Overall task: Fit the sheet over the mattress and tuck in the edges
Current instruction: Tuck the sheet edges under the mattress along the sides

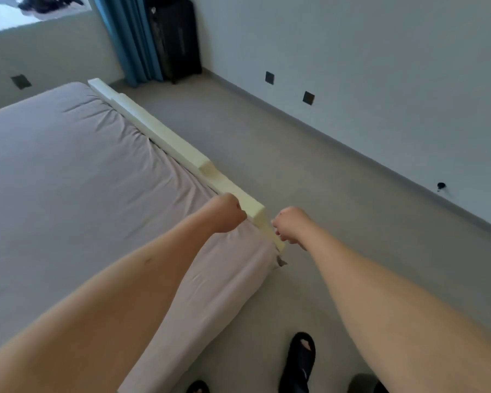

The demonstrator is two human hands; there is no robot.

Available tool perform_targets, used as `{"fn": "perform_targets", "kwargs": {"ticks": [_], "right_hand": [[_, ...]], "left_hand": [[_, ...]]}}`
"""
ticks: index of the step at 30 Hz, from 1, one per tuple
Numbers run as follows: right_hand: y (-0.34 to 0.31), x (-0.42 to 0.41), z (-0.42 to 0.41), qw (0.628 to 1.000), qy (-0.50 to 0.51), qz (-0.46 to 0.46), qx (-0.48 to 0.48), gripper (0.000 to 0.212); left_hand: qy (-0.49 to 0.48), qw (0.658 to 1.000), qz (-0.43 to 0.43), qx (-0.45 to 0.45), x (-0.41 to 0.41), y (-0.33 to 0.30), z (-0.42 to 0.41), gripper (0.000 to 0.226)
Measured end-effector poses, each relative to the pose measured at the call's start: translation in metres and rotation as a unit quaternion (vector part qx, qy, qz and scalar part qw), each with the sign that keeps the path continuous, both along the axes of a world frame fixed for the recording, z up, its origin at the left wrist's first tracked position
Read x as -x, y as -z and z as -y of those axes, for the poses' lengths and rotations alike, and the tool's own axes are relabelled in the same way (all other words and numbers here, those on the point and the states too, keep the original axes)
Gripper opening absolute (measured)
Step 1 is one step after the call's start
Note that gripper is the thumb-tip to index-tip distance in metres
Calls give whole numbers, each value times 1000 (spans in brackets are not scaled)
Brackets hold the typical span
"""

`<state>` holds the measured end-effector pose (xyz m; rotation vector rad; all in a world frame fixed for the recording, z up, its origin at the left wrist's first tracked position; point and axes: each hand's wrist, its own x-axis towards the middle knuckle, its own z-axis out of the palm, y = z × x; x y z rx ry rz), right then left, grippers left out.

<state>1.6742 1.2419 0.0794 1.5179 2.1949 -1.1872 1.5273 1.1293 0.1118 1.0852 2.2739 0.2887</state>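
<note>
Room: grey floor (267,154), pale wall with dark sockets, blue curtain in the far corner.
Sheet (68,171): mauve, spread over the mattress, bunched along the cream foam edge (167,140).
Long axis: that edge runs away from the hands toward the curtain.
Left hand (224,212): fisted at the near corner, apparently gripping sheet.
Right hand (291,224): curled just beside the corner; contents unclear.
Nearer: left.

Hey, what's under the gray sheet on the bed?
The sheet covers the whole top and near side, so the mattress under it is hidden. Only a cream foam strip shows along its right edge, beside both hands.
</note>
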Motion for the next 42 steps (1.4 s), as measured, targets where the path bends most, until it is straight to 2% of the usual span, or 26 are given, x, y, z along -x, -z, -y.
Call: {"fn": "perform_targets", "kwargs": {"ticks": [3, 6, 10, 16, 19, 23, 26, 30, 36, 40, 42], "right_hand": [[76, -8, -44, 1000, -8, 16, 20, 18], [151, -19, -91, 998, -12, 31, 46, 23], [242, -25, -132, 995, -58, 78, 26, 25], [340, -18, -146, 987, -139, 82, 23, 7], [380, -16, -143, 962, -236, 134, -11, 7], [407, -13, -142, 913, -364, 148, -111, 22], [416, -16, -147, 891, -412, 133, -137, 30], [416, -20, -156, 897, -410, 111, -126, 28], [419, -35, -159, 863, -450, 160, -164, 32], [418, -16, -157, 863, -449, 163, -165, 35], [417, -23, -158, 851, -466, 166, -174, 34]], "left_hand": [[-48, 998, 25, 26, -13, 77, -39, 23], [-110, 991, 57, 45, -31, 157, -80, 22], [-139, 984, 79, 73, -51, 236, -114, 15], [-131, 978, 76, 142, -66, 325, -132, 19], [-134, 976, 76, 155, -70, 359, -140, 20], [-145, 975, 78, 148, -77, 381, -150, 19], [-141, 974, 77, 157, -80, 388, -157, 20], [-140, 975, 76, 154, -82, 388, -166, 20], [-129, 975, 77, 162, -80, 383, -177, 30], [-115, 975, 77, 175, -74, 386, -177, 29], [-107, 975, 88, 175, -73, 387, -178, 31]]}}
